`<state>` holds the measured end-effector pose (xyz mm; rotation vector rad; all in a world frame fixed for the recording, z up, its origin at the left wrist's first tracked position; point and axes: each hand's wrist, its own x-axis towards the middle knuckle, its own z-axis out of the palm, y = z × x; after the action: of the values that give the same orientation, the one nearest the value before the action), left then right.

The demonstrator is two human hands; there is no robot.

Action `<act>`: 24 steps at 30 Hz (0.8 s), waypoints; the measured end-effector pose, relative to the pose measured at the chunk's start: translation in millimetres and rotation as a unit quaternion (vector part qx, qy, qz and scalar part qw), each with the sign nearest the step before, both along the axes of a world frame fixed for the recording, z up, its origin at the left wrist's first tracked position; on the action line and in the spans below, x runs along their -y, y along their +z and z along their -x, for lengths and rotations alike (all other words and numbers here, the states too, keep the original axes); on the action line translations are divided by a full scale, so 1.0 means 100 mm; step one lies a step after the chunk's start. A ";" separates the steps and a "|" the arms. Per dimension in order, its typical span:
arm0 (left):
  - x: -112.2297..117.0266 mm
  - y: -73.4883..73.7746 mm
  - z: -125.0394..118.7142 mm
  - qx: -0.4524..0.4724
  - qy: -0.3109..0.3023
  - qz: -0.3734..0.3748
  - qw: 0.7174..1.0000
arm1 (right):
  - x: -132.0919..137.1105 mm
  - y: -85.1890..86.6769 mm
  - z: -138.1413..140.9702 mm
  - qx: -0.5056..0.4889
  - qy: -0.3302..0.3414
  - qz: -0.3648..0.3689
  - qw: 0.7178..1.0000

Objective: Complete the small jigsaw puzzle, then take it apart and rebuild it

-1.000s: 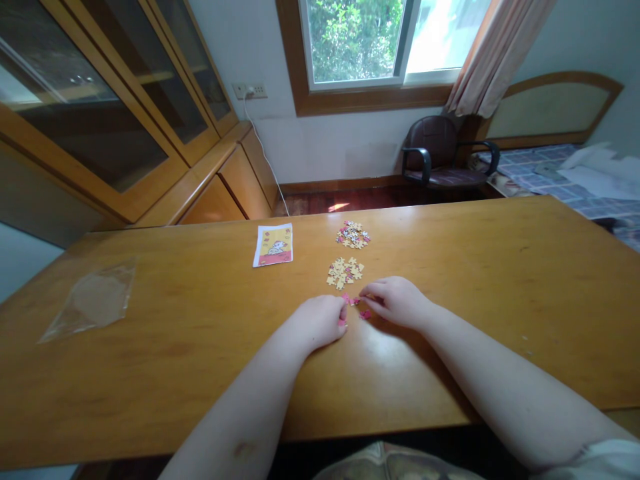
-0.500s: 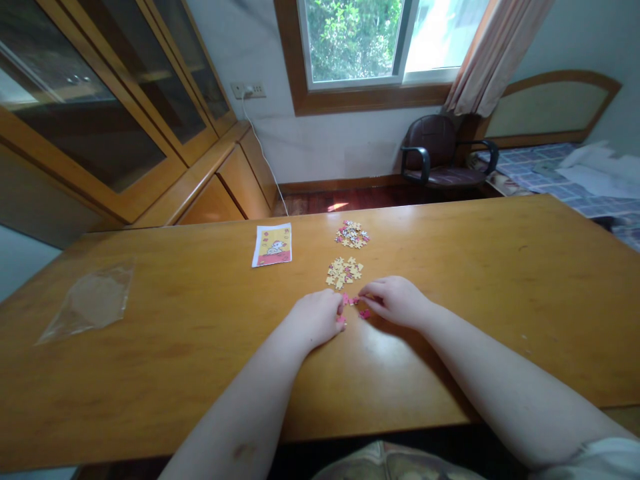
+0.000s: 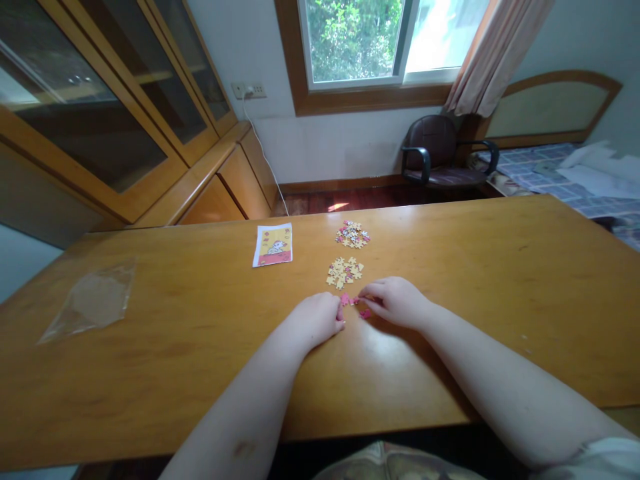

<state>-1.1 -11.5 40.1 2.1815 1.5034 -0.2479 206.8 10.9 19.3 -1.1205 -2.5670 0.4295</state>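
Pink jigsaw puzzle pieces lie on the table between my two hands. My left hand rests at their left, its fingers curled together around a pink piece that is mostly hidden. From the right, my right hand pinches a small pink puzzle piece between thumb and fingertips. Just below those fingertips lies another pink piece. Beyond the hands is a loose pile of mostly yellow puzzle pieces. Farther back sits a second pile of mixed pink, white and yellow pieces.
A picture card with a white animal on yellow and pink lies left of the piles. At the table's left is a clear plastic bag. Past the wooden table stand a brown armchair and a glass-door cabinet.
My left fingers have shifted slightly and closed in, covering more of the pink piece by them. My right hand stays nearly still at its piece.
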 end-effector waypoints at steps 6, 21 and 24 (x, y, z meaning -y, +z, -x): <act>0.01 0.03 0.00 -0.009 0.021 -0.050 0.999 | -0.01 -0.01 -0.01 0.000 0.005 0.002 1.000; -0.06 0.09 0.18 -0.068 0.057 0.000 0.996 | 0.23 -0.05 0.29 0.040 0.093 -0.017 0.995; -0.06 0.10 0.11 -0.074 0.050 0.020 0.996 | 0.22 -0.08 0.31 0.056 0.088 -0.010 0.994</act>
<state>-12.0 -5.9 50.1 2.0875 1.6686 -0.4111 175.7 -10.8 11.6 -0.9395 -2.7744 0.3904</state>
